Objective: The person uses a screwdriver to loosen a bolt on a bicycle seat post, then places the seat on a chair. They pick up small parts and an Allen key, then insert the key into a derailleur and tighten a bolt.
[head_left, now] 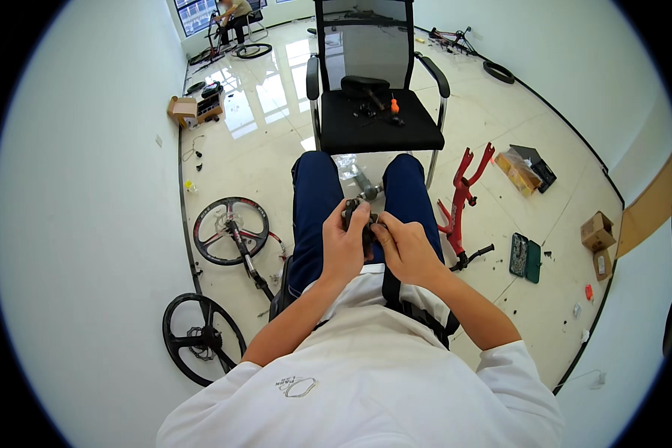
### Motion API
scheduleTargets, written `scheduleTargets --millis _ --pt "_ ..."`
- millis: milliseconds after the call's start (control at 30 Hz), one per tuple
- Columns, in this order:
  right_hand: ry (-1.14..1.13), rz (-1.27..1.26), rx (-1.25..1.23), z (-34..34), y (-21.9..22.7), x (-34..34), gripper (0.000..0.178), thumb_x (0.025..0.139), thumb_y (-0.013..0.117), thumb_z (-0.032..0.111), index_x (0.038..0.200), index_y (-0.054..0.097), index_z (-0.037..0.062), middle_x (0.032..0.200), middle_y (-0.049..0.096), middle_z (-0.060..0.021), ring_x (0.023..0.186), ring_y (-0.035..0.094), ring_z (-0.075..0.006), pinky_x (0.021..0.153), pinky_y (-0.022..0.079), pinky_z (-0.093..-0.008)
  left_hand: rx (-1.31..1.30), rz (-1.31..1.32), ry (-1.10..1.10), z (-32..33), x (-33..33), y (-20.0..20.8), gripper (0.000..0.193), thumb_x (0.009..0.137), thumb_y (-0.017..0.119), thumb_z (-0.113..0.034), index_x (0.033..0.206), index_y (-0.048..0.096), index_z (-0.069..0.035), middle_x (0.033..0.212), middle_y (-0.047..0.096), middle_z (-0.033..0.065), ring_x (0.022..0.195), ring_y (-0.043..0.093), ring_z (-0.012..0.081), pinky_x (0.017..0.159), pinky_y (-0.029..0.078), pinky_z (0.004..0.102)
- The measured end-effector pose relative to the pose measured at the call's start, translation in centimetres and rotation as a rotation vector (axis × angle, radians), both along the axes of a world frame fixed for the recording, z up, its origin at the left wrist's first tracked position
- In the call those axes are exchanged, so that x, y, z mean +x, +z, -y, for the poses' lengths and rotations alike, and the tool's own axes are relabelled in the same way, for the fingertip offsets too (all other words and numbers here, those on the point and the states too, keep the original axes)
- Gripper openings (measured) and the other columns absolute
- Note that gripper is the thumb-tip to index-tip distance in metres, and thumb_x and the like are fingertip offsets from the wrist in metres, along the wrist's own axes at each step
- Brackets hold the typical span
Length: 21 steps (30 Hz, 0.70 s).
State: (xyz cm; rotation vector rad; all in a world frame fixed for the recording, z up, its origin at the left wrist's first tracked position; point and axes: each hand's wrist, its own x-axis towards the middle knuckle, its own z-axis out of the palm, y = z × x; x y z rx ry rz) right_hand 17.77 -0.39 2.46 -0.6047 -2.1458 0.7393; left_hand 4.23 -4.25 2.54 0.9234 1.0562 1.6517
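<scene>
because the left hand (344, 243) and right hand (406, 248) cover much of it, the small dark part (368, 234) is hard to identify; visible bits look black. held above the gap between blue trouser legs (315, 216). left curled round it, right nearly closed, thumb and forefinger pinching its side.

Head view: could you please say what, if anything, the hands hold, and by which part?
A small dark part, between the left hand and right hand; they hide exactly where it is gripped.
</scene>
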Motion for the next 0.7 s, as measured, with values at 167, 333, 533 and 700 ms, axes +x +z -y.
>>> scheduleTargets --millis 167,333,533,700 --pt "-0.087 0.226 0.263 0.1 0.4 0.8 0.020 0.096 0.054 0.017 0.083 0.049 0.0019 0.055 0.053 -0.0135 0.048 0.055 -0.0332 0.044 0.041 -0.0386 -0.135 0.226 -0.235 -0.3 -0.6 0.2 0.033 0.097 0.052 -0.036 0.085 0.056 -0.005 0.062 0.052 0.0004 0.041 0.047 0.0084 0.031 0.034 0.0231" --pt "-0.068 0.345 0.384 0.0 1.1 1.3 0.022 0.094 0.057 0.020 0.082 0.051 0.0026 0.056 0.055 -0.0090 0.045 0.054 -0.0296 0.043 0.042 -0.0372 -0.265 0.178 -0.315 -0.5 -0.5 0.4 0.040 0.097 0.044 -0.041 0.082 0.057 -0.006 0.061 0.052 0.0032 0.037 0.046 0.0124 0.031 0.031 0.0250" --pt "-0.071 0.319 0.536 -1.7 0.1 1.2 0.035 0.093 0.060 0.036 0.080 0.051 0.0045 0.049 0.052 -0.0051 0.039 0.052 -0.0224 0.038 0.039 -0.0313 -0.283 0.165 -0.326 -0.7 -0.6 0.0 0.040 0.097 0.044 -0.039 0.081 0.057 -0.005 0.058 0.051 0.0042 0.035 0.046 0.0147 0.031 0.030 0.0262" --pt "-0.036 0.370 0.737 -2.9 1.0 1.1 0.038 0.092 0.061 0.040 0.075 0.052 0.0073 0.048 0.052 -0.0023 0.038 0.052 -0.0187 0.036 0.036 -0.0292 -0.593 0.285 -0.627 -0.8 -1.9 0.0 0.041 0.094 0.044 -0.044 0.074 0.052 -0.009 0.055 0.045 0.0024 0.036 0.039 0.0125 0.035 0.027 0.0260"
